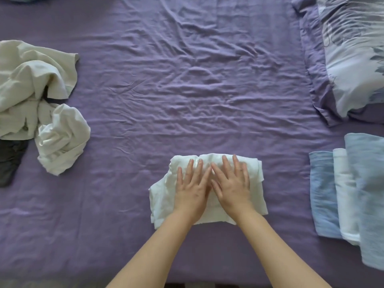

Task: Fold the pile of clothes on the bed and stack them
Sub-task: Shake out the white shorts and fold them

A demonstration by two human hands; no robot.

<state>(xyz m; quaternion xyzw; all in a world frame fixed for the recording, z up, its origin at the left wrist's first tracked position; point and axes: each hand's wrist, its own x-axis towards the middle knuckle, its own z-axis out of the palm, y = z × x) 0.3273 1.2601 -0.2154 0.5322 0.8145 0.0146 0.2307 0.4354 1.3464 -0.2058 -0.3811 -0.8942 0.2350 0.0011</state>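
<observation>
So both hands are flat on a folded white garment (207, 190) sitting near the front edge of the bed (166, 80), pretty much center of the view. Left hand (192, 188) and right hand (231, 183) are side by side w/ fingers straight and spread a bit, palms down, pressing on the cloth, not gripping anything; index fingers nearly touch in the middle. The garment is a rough rectangle, edges a bit uneven on the left side. Off to the left there's the unfolded pile (37, 96): cream and white pieces all crumpled together, plus a dark garment (9, 161) poking out underneath at the bottom, well apart from the hands. On the right side is the folded stack (349, 196), light blue pieces w/ a white one between them, overlapping each other and running out of frame. Above that, top right, a pillow (353, 59) w/ a leafy grey-blue print lies on the purple sheet, which is wrinkly all over.
</observation>
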